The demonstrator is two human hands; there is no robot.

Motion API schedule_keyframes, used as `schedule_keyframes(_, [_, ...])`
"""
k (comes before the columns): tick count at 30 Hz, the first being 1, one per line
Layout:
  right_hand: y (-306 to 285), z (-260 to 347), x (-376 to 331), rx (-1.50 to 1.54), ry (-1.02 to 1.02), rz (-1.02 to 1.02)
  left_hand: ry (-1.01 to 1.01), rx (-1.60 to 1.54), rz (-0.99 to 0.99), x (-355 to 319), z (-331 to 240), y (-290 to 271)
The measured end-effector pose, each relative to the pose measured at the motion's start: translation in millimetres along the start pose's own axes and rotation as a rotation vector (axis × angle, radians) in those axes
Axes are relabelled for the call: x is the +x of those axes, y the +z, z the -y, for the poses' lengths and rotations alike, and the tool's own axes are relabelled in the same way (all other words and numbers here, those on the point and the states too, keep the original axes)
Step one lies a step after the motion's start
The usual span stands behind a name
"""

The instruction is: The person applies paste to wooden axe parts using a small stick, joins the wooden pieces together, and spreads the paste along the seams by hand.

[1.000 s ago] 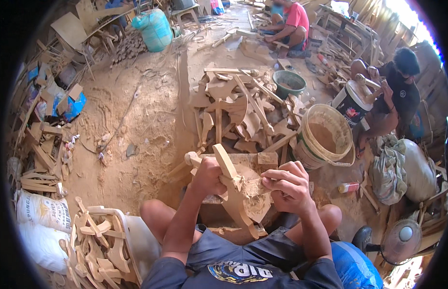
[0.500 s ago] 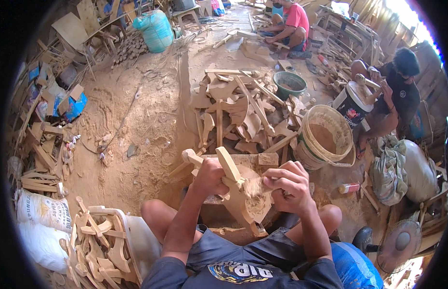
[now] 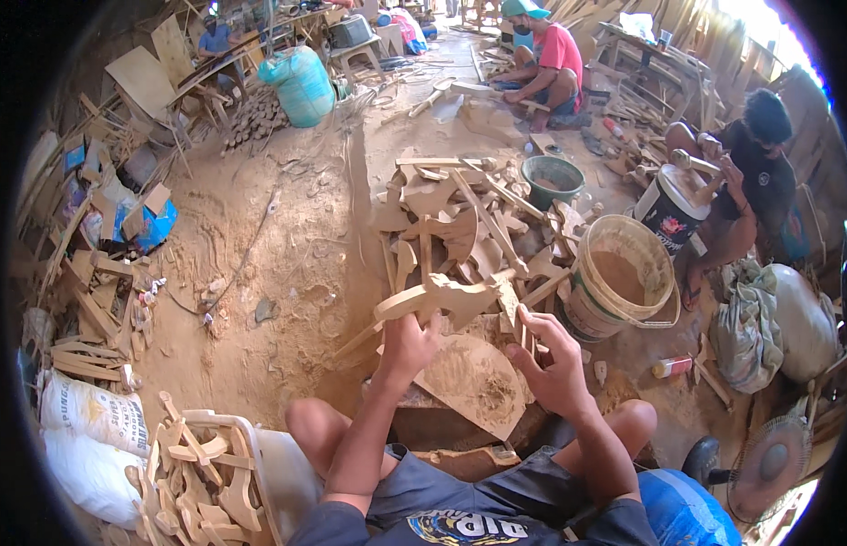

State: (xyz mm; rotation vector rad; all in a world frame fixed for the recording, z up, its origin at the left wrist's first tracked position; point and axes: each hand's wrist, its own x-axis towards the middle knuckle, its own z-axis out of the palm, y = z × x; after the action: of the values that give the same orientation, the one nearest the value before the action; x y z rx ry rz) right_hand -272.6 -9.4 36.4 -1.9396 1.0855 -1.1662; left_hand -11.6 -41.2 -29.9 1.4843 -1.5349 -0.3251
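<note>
A curved, carved wooden piece (image 3: 446, 296) is raised over a dusty board in front of me. My left hand (image 3: 408, 348) is closed around it from below, near its left part. At its right end, my right hand (image 3: 552, 358) pinches a dusty pale strip (image 3: 508, 302) between thumb and fingers. The strip lies against the wood; its exact kind cannot be made out. Beneath both hands is the flat wooden board (image 3: 460, 369), with a patch of sawdust toward its right side.
Beyond the board lies a heap of cut wooden parts (image 3: 451, 227). A dusty bucket (image 3: 623, 273) and a green basin (image 3: 551, 180) stand beside it. A bin (image 3: 282, 455) of wooden pieces is at my left, a fan (image 3: 769, 464) at my right. Two co-workers sit farther off.
The wooden piece has been lifted away from me and turned, so it now lies more crosswise. My right hand has shifted to its right end, and more of the dusty board shows.
</note>
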Motion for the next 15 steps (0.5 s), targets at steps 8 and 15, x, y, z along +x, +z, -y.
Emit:
schedule_keyframes(8, [22.7, -7.5, -2.1, -0.146, -0.233, -0.046, 0.039, -0.153, 0.062, -6.6, -11.4, -0.9])
schedule_keyframes(15, [30.1, -5.1, -3.5, -0.026, -0.229, -0.067, 0.155, -0.160, -0.035, -29.6, -29.8, 3.2])
